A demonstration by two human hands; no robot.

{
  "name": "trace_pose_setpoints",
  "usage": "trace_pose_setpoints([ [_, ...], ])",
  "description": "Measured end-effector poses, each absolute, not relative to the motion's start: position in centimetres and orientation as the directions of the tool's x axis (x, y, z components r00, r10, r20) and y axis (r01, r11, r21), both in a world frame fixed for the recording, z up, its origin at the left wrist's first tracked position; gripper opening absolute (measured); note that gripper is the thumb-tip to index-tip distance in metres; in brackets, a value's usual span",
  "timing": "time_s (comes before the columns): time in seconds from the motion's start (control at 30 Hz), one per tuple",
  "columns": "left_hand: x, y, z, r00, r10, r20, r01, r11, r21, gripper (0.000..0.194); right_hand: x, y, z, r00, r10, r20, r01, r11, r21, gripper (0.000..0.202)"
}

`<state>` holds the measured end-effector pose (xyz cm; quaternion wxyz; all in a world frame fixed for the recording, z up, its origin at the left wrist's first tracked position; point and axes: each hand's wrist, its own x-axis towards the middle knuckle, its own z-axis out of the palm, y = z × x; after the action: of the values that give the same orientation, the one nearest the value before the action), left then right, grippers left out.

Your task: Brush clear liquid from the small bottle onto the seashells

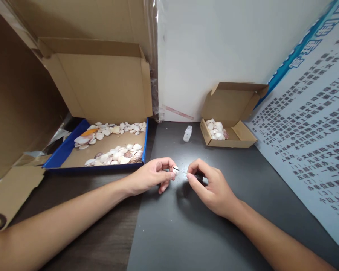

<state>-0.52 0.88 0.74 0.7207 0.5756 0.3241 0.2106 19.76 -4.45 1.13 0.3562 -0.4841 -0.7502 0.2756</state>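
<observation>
Between its thumb and fingers, my left hand pinches a small white shell above the dark grey mat. My right hand is closed around a thin tool with a black handle. The tool's slim shaft points left, and its dark tip is at the shell. Beyond my hands, a small clear bottle with white contents stands on the mat.
On the left, an open blue-edged cardboard box holds several shells. A smaller open cardboard box with white shells is at the back right. A white panel rises behind, and a printed sheet lines the right side.
</observation>
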Motion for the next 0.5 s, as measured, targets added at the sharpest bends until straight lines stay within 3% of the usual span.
trace_pose_setpoints([
  [0.5,-0.54,0.93,0.55,0.681,0.714,-0.163,0.05,0.176,0.983,0.026,19.8,-4.3,1.2,-0.248,0.938,0.244,0.57,0.345,-0.746,0.008],
])
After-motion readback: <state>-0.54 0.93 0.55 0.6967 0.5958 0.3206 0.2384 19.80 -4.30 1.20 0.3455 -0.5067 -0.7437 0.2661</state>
